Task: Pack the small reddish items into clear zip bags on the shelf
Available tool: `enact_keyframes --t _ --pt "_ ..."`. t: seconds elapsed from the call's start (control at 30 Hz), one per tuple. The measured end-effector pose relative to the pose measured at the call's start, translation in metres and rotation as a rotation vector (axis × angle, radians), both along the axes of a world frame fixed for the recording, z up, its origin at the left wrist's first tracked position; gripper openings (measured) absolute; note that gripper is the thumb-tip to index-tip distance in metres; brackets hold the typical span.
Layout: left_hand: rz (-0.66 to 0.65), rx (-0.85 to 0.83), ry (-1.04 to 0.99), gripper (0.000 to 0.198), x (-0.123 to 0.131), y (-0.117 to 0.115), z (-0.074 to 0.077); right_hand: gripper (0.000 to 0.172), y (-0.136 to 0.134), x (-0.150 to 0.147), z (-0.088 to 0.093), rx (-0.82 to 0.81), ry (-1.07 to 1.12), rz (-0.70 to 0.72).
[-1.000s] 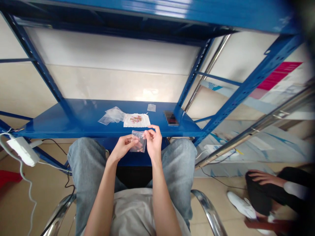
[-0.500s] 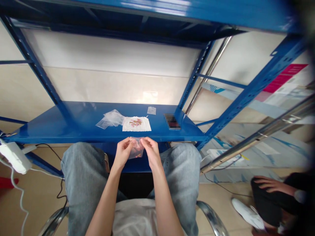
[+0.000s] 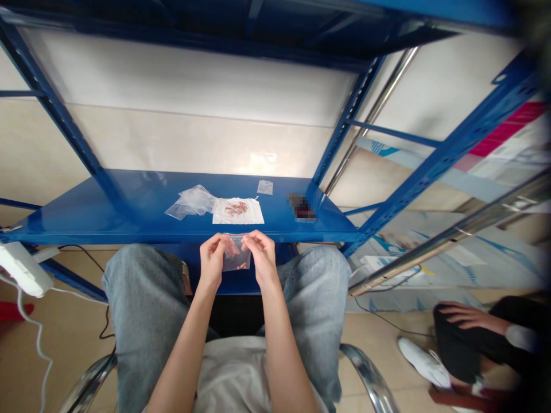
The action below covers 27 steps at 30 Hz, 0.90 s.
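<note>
My left hand [image 3: 212,261] and my right hand [image 3: 261,258] pinch the top edge of a small clear zip bag [image 3: 236,258] from either side, above my knees. Small reddish-brown pieces lie in the bag's lower part, and my fingers partly hide its upper part. Beyond my hands, on the blue metal shelf [image 3: 129,226], lies a white cloth or paper square with a pink floral pattern [image 3: 237,211]. Crumpled clear plastic bags [image 3: 191,202] sit to its left, and a small flat clear bag [image 3: 265,187] lies behind it.
A dark phone, blurred out [image 3: 302,207], lies on the shelf's right side. Blue uprights [image 3: 344,109] frame the shelf. A white power strip [image 3: 23,268] sits at left. At lower right, a seated person's hand [image 3: 467,317] rests on a black-clad knee.
My hands have come closer together onto the bag's top edge, and the bag now hangs a little further left. The whole view has shifted slightly as my head moved.
</note>
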<state>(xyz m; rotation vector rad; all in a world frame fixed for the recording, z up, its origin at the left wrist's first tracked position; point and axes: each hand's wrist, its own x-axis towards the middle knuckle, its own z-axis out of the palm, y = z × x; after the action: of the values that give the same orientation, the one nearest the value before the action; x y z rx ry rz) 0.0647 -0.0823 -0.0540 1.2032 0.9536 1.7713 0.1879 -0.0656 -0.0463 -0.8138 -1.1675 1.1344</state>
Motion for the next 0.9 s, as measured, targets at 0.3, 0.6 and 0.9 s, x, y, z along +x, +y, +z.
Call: enact_keyframes --t 0.3,0.6,0.9 --pt "-0.108 -0.034 0.057 0.030 -0.010 0.004 0.003 0.024 -0.001 0.013 0.015 -0.041 -0.147 0.155" --pt "-0.100 -0.004 0.094 0.029 -0.008 0.003 -0.006 0.024 -0.010 0.001 0.012 -0.035 -0.125 0.174" --pt "-0.094 -0.007 0.048 0.025 -0.001 0.002 -0.006 0.029 -0.004 0.003 0.006 -0.117 -0.055 0.135"
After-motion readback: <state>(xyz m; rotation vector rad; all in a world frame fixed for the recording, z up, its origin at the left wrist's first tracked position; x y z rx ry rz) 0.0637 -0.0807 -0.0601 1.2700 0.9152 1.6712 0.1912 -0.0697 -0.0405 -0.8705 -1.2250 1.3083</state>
